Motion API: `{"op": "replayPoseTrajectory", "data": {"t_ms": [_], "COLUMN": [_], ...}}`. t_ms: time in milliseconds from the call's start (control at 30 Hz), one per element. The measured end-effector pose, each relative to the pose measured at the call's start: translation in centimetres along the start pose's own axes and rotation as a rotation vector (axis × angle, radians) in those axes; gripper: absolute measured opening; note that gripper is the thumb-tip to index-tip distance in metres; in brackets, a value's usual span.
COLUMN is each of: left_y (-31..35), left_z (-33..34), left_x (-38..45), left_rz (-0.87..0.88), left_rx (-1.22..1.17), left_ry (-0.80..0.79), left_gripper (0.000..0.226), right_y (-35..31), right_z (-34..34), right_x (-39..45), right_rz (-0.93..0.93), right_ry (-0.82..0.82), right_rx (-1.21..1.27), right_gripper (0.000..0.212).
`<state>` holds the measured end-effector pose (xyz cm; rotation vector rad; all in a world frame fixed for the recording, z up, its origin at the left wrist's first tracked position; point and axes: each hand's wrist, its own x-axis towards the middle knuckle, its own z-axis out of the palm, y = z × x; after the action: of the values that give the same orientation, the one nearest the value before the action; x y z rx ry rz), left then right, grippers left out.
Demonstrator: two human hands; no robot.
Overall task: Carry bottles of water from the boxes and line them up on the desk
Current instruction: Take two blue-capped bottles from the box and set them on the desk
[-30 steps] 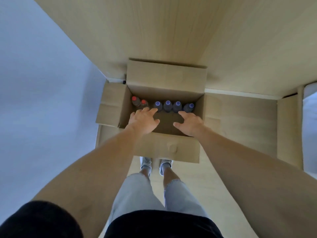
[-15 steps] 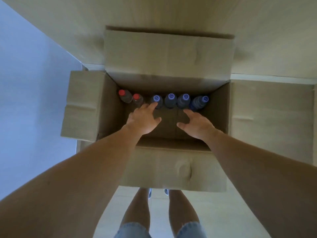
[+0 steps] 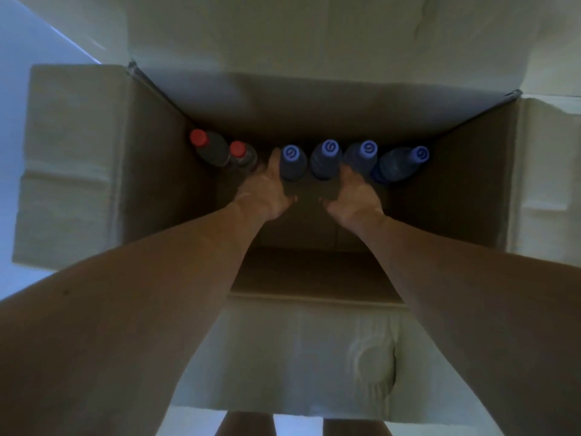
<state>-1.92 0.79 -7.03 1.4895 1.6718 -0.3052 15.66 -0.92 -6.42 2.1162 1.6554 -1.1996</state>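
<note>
An open cardboard box [image 3: 157, 171] holds a row of upright bottles along its far wall. Two red-capped bottles [image 3: 209, 149] stand at the left and several blue-capped water bottles to their right. My left hand [image 3: 265, 188] is deep in the box, its fingers stretched along the left side of the first blue-capped bottle [image 3: 292, 165], thumb spread away from it. My right hand [image 3: 355, 191] reaches in with its fingers against the third blue-capped bottle [image 3: 361, 158], thumb apart too. Neither hand is closed round a bottle.
The box flaps are folded outward on all sides; the near flap [image 3: 283, 357] lies under my forearms. A pale wooden surface [image 3: 283, 26] rises behind the box. The near half of the box floor [image 3: 314, 234] is bare cardboard. My legs show at the bottom edge.
I have leaned in, so the box fills the view. Both hands have gone down from above the box to the blue-capped bottles and now touch them.
</note>
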Motion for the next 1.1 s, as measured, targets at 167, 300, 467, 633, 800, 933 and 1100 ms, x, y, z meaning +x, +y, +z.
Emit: {"op": "replayPoseTrajectory", "data": {"t_ms": [167,300,467,633,800,933,1100], "left_y": [-0.2,-0.4,-1.1,-1.6,-1.9,-2.4,-2.7], "left_z": [1.2,2.6,3.7,4.5,5.6,6.0,5.7], "left_x": [3.6,5.8,7.3,8.6,9.8,9.8,9.3], "left_rz": [-0.04,-0.056,-0.068,-0.074,-0.07,-0.034,0.022], "left_rx": [-0.169,-0.275,-0.405,-0.438,-0.431,-0.493,-0.532], "left_ry": [0.016,0.042,0.114,0.158,0.251,0.316,0.313], "left_gripper": [0.11,0.109,0.102,0.099,0.085,0.078,0.075], "right_y": [0.4,0.6,0.9,0.7,1.1,1.3,1.6], "right_z": [1.1,2.0,2.4,2.7,3.3,3.5,3.0], "right_x": [2.9,4.3,5.3,6.5,7.4,7.8,8.2], "right_rz": [-0.005,-0.051,-0.097,-0.13,-0.187,-0.201,-0.229], "right_ry": [0.138,0.176,0.212,0.265,0.286,0.327,0.289], "right_rx": [0.209,0.317,0.42,0.316,0.13,0.074,0.084], "right_gripper": [0.087,0.086,0.077,0.076,0.082,0.075,0.065]}}
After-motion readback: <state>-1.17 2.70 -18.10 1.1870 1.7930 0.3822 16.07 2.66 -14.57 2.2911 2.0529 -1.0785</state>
